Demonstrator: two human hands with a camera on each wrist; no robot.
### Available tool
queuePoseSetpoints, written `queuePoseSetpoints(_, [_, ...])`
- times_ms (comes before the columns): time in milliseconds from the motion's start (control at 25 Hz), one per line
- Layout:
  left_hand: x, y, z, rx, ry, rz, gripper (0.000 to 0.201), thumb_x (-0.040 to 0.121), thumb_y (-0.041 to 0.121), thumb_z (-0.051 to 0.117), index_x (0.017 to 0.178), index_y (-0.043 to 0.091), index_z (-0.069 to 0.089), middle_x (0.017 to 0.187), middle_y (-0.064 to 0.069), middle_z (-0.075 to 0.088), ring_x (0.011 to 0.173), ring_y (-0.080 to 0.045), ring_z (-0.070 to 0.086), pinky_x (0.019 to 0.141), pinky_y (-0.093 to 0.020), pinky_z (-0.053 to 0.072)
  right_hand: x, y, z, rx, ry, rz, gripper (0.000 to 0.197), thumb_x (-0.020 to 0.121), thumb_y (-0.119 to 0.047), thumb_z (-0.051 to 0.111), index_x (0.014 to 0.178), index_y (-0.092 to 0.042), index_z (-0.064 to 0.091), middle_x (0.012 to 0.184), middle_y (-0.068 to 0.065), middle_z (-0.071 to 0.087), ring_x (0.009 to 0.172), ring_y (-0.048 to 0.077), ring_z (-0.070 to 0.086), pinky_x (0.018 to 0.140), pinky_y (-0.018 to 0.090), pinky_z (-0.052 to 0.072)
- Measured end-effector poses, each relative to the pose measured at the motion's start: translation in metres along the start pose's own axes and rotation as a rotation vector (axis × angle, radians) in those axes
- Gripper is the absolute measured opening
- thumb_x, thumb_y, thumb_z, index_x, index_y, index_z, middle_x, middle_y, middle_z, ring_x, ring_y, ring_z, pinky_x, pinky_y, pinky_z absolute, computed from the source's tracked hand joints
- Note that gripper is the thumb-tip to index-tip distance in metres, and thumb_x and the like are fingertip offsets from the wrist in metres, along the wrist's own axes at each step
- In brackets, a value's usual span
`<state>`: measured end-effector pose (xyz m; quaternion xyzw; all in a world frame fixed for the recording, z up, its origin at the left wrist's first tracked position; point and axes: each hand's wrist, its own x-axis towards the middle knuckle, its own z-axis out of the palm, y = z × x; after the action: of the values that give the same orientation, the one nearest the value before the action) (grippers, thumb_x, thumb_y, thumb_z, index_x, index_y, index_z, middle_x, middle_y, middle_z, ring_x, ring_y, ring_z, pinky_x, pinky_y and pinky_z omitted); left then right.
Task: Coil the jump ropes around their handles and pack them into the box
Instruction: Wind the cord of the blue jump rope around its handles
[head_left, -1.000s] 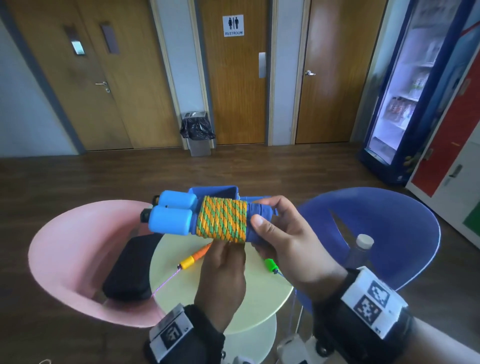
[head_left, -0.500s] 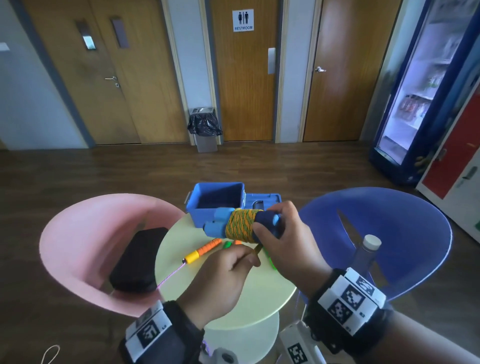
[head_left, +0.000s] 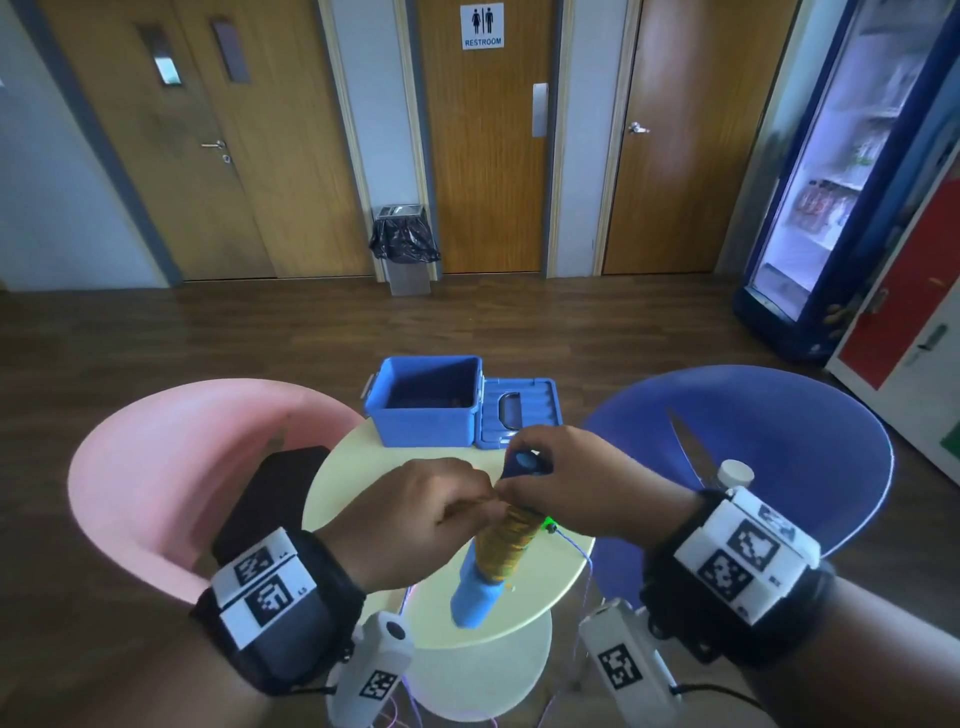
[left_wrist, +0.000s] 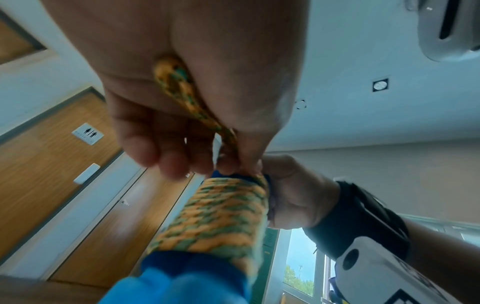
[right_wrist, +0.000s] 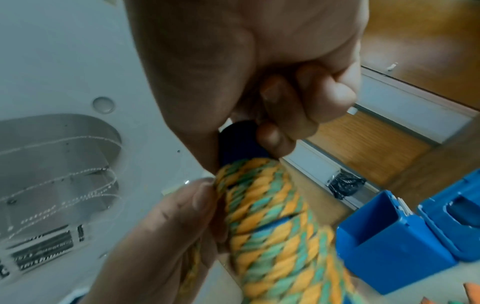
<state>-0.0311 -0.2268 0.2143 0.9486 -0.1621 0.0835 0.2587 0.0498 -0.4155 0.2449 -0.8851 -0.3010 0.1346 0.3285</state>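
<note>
Turning the bundle since a second ago, the person now holds the jump rope handles (head_left: 511, 545) almost upright above the round table (head_left: 540, 597), not sideways as before. The coil looks nearly complete, so probably only the loose end must be tucked. The right hand (head_left: 566, 483) grips the dark upper handle ends. The left hand (head_left: 415, 514) pinches the orange-green rope end (left_wrist: 182, 92) beside the coil. The open blue box (head_left: 426, 400) waits behind, apart.
</note>
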Motion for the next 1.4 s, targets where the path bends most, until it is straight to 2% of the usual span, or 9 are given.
queuePoseSetpoints(80, [0.002,-0.002,-0.001,-0.169,0.009,-0.011,0.024,0.092,0.045,0.055,0.069,0.039,0.053,0.072,0.012,0.052,0.072,-0.004,0.054,0.067,-0.018,0.039,0.002,0.003,-0.005,0.044,-0.086,-0.007,0.014,0.083,-0.039,0.069,0.089,-0.026,0.067,0.083,-0.006,0.067,0.074,0.012,0.061,0.073,0.032,0.054])
queuePoseSetpoints(240, [0.004,0.001,-0.004,-0.482,-0.046,-0.157,0.028,0.087,0.047,0.058,0.083,0.022,0.068,0.083,0.001,0.064,0.078,-0.022,0.061,0.074,-0.041,0.051,0.003,0.007,-0.012,0.261,-0.183,-0.022,0.021,0.076,-0.043,0.065,0.084,-0.025,0.071,0.071,-0.008,0.065,0.069,0.015,0.062,0.069,0.038,0.054])
queuePoseSetpoints(360, [0.003,0.012,-0.007,-0.692,-0.102,-0.226,0.025,0.086,0.043,0.061,0.069,0.024,0.062,0.068,0.003,0.049,0.068,-0.015,0.048,0.065,-0.030,0.043,-0.002,0.003,-0.018,0.399,-0.260,-0.054,0.011,0.090,-0.026,0.064,0.089,-0.016,0.070,0.055,-0.015,0.057,0.052,0.000,0.049,0.054,0.017,0.038])
queuePoseSetpoints(480, [0.002,0.026,-0.008,-0.822,-0.057,-0.263,0.027,0.089,0.028,0.060,0.064,0.019,0.058,0.064,0.004,0.044,0.063,-0.012,0.046,0.062,-0.023,0.044,-0.006,0.001,-0.021,0.499,-0.284,-0.035,0.012,0.089,-0.025,0.062,0.088,-0.015,0.069,0.052,-0.012,0.052,0.045,0.003,0.042,0.045,0.017,0.031])
queuePoseSetpoints(640, [-0.003,0.039,-0.013,-0.671,-0.011,-0.228,0.030,0.091,0.034,0.057,0.065,0.020,0.055,0.088,-0.003,0.062,0.085,-0.003,0.058,0.079,-0.020,0.047,0.001,0.011,-0.020,0.355,-0.065,0.095,0.013,0.089,-0.027,0.065,0.082,-0.017,0.071,0.069,-0.003,0.068,0.059,0.007,0.055,0.056,0.022,0.044])
queuePoseSetpoints(760, [-0.010,0.050,-0.012,-0.210,0.032,-0.097,0.035,0.088,0.051,0.051,0.064,0.027,0.050,0.121,0.021,0.052,0.106,-0.002,0.057,0.088,-0.019,0.039,0.006,0.015,-0.016,0.083,0.087,0.143,0.013,0.084,-0.031,0.064,0.083,-0.019,0.069,0.083,0.004,0.071,0.064,0.013,0.056,0.058,0.026,0.046])
queuePoseSetpoints(960, [-0.011,0.053,-0.008,-0.103,0.040,0.023,0.032,0.090,0.048,0.047,0.065,0.029,0.046,0.109,0.019,0.056,0.093,0.000,0.054,0.081,-0.012,0.037,0.008,0.016,-0.013,0.027,0.062,0.169,0.014,0.081,-0.032,0.063,0.081,-0.019,0.069,0.082,0.003,0.071,0.070,0.020,0.062,0.058,0.032,0.051])
queuePoseSetpoints(1240, [-0.010,0.027,-0.012,-0.398,-0.073,-0.147,0.033,0.096,0.031,0.061,0.069,0.048,0.066,0.106,0.012,0.067,0.095,-0.003,0.061,0.082,-0.011,0.041,-0.014,0.005,-0.019,0.348,-0.298,0.048,0.011,0.087,-0.028,0.065,0.079,-0.022,0.070,0.050,-0.011,0.048,0.046,0.010,0.039,0.044,0.024,0.030])
queuePoseSetpoints(1400, [-0.009,0.034,-0.004,-0.727,-0.078,-0.281,0.026,0.089,0.034,0.057,0.066,0.024,0.060,0.067,0.007,0.051,0.066,-0.009,0.053,0.065,-0.025,0.050,-0.017,0.004,-0.017,0.589,-0.365,0.001,0.016,0.079,-0.027,0.060,0.085,-0.016,0.069,0.057,-0.005,0.050,0.049,0.012,0.038,0.043,0.022,0.026])
